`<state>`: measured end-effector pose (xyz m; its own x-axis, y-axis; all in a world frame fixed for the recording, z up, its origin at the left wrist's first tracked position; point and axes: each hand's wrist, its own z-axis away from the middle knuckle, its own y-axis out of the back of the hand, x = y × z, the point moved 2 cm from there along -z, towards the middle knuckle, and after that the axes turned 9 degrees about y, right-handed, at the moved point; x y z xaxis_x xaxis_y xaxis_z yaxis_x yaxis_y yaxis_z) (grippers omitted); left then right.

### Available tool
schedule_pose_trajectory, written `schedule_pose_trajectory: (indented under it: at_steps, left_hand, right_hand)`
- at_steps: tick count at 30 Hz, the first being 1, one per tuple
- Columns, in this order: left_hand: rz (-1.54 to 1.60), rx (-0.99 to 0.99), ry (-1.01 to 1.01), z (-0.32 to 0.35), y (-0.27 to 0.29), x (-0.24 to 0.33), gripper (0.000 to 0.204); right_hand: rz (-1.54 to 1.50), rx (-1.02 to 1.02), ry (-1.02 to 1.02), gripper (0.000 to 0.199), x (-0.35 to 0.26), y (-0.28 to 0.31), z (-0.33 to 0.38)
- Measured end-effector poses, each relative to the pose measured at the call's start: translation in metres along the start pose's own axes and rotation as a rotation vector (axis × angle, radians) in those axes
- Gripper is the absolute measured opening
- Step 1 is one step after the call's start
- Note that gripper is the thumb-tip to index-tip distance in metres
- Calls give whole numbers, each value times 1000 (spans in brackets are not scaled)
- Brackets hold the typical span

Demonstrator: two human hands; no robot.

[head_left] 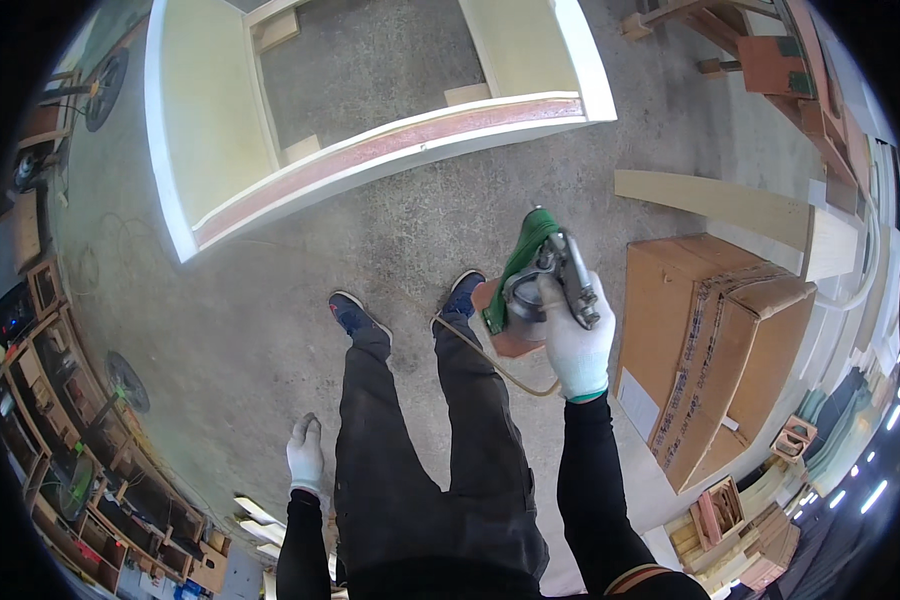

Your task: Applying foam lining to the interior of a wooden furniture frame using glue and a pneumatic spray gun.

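Observation:
My right hand (578, 345), in a white glove, is closed round a grey metal air tool (526, 296) with a round body and a lever-like bar. I cannot make out its exact kind. A green cloth-like piece (520, 265) runs along its left side. Under it shows a flat reddish-brown piece (515, 345), partly hidden. A thin tan hose (495, 368) curves from near my right shoe across my leg toward my right wrist. My left hand (306, 455), also gloved, hangs beside my left thigh. Its fingers are stretched out and nothing is in it.
Ahead stands a large pale frame (310, 200) with a reddish strip along its near edge. On the right are a brown cardboard box (660, 330) and a long pale board (715, 200). Wooden shelving (70, 440) lines the left. Wood pieces (720, 515) are stacked at lower right.

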<state>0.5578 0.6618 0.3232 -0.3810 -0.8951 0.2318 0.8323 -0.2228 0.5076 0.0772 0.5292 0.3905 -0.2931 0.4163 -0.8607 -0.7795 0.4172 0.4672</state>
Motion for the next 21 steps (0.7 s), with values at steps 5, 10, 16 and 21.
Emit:
schedule_pose_trajectory:
  at_steps: [5, 10, 16, 21]
  left_hand:
    - [-9, -1, 7, -2, 9, -10, 41]
    - [55, -19, 9, -5, 1, -8, 41]
    - [59, -34, 45, 5, -12, 6, 42]
    - [180, -25, 60, 6, -10, -2, 42]
  right_hand:
    - [-101, 10, -111, 27, -1, -3, 2]
    - [-28, 115, 52, 25, -4, 13, -22]
    - [111, 210, 55, 20, 1, 35, -38]
    - [98, 199, 70, 21, -4, 27, -34]
